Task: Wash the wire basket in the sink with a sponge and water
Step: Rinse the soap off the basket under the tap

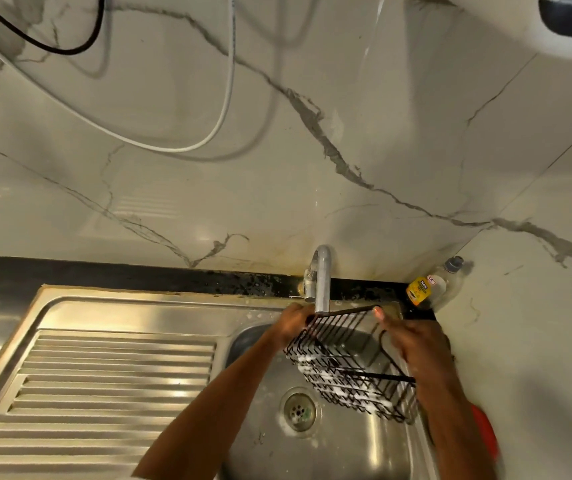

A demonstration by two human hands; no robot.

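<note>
The left hand (293, 322) grips the far left rim of the black wire basket (348, 363), and the right hand (412, 344) clasps its right side, thumb raised, holding it foam-flecked above the stainless steel sink (329, 441) under the curved chrome tap (321, 278). A clear dish-soap bottle with yellow label (433, 287) leans in the corner.

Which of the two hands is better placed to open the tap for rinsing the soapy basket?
Probably the left hand: it grips the wire basket at the corner right beside the tap. The right hand holds the far side, away from it.
</note>
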